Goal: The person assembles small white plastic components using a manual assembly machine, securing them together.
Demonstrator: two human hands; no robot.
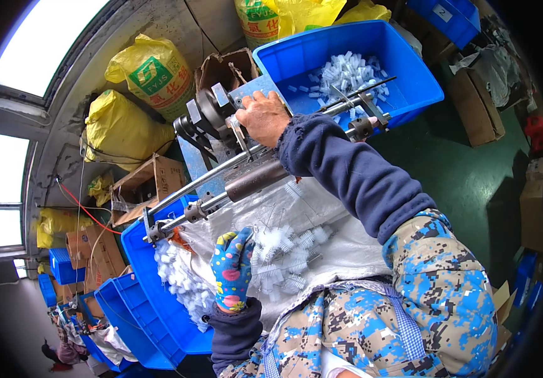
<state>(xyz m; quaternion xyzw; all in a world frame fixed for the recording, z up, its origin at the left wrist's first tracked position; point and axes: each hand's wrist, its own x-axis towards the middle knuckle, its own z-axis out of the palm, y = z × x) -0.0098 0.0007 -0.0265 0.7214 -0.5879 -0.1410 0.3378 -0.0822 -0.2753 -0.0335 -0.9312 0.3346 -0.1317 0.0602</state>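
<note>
Ribbed plastic pieces [281,255], translucent white: one loose heap, too tangled to count singly. Counts, large to small: blue bins holding small pale parts, two, one at upper right [416,101], one at left [138,249]; white sheet [350,252], one, under the heap; metal machine [208,110], one, with a single brown cylinder [256,179]; hands, two.

Position: heap lies just right of the left hand [230,271], in a blue flowered glove, fingers curled at the heap's edge. Right hand [264,120], bare, is well apart from the heap, its fingers close together and bent over the machine.

Obscured: left fingertips hidden, cannot tell whether they pinch anything. Right fingers' underside also hidden; grip uncertain. Left bin partly covered by the sheet. Thin wires [265,222] beside the heap blur together; number unclear.
</note>
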